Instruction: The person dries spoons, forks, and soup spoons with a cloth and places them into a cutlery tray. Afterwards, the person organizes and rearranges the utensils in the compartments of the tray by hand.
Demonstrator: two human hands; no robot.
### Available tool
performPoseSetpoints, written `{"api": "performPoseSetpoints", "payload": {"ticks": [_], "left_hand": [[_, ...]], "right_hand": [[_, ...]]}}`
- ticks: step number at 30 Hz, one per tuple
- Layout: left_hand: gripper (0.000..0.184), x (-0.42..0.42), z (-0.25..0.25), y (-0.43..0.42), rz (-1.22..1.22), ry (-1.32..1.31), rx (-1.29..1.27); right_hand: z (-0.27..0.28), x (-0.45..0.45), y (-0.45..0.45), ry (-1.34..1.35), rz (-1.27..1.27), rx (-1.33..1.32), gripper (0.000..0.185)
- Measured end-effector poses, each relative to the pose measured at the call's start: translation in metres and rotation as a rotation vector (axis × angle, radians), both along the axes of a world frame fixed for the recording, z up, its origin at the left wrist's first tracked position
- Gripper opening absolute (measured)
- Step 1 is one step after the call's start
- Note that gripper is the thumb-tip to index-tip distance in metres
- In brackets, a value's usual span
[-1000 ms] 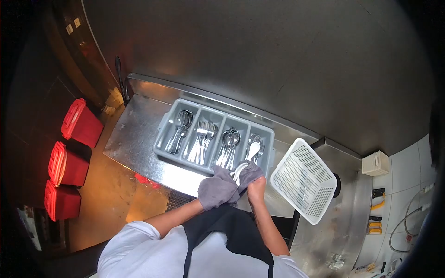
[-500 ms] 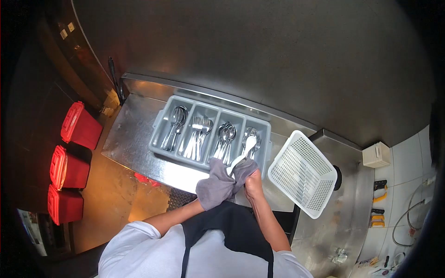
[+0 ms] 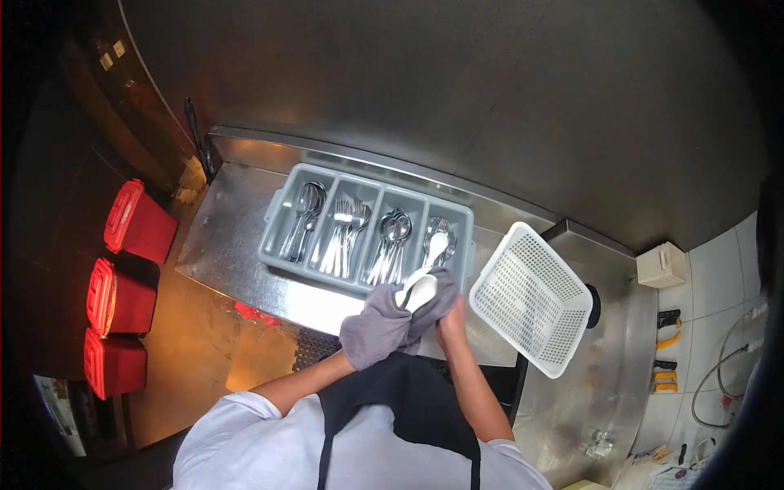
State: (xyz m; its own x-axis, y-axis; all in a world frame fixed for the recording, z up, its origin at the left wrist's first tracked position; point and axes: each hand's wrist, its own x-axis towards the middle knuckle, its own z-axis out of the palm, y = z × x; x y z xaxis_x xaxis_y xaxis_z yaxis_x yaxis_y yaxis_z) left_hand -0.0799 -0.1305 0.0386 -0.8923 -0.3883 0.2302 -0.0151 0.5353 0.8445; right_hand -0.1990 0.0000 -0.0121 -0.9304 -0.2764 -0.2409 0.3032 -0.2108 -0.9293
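Note:
Both my hands are at a grey cloth (image 3: 380,327) in front of the cutlery tray. My left hand (image 3: 349,358) is mostly hidden under the cloth, closed around it. My right hand (image 3: 452,325) grips the cloth's right side, its fingers partly covered. Between them, a white spoon (image 3: 421,291) shows its bowl above the cloth. Another white spoon (image 3: 438,247) sticks out farther, its bowl over the tray's right compartment. The grey cutlery tray (image 3: 276,216) has metal spoons (image 3: 309,204), forks (image 3: 346,224), more spoons (image 3: 394,233) and further cutlery (image 3: 438,224) in separate compartments.
A white perforated basket (image 3: 535,298) stands right of the tray on the steel counter (image 3: 224,216). Red lidded bins (image 3: 139,220) are at the left. Knives with black and yellow handles (image 3: 665,327) hang at the right wall. A steel backsplash rises behind the tray.
The bowl of a second white spoon now shows at the cloth, where only one spoon was plainly visible before. My right hand has shifted slightly downward against the cloth.

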Motion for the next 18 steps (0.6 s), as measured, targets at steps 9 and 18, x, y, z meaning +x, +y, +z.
{"api": "performPoseSetpoints", "payload": {"ticks": [9,18], "left_hand": [[0.048,0.003,-0.029,0.009,-0.104,-0.274,-0.034],[0.036,-0.004,-0.04,0.012,-0.015,-0.161,-0.227]], "right_hand": [[-0.001,-0.009,-0.006,0.012,-0.067,-0.046,0.016],[-0.01,0.038,-0.013,-0.29,0.078,-0.206,0.031]]}}
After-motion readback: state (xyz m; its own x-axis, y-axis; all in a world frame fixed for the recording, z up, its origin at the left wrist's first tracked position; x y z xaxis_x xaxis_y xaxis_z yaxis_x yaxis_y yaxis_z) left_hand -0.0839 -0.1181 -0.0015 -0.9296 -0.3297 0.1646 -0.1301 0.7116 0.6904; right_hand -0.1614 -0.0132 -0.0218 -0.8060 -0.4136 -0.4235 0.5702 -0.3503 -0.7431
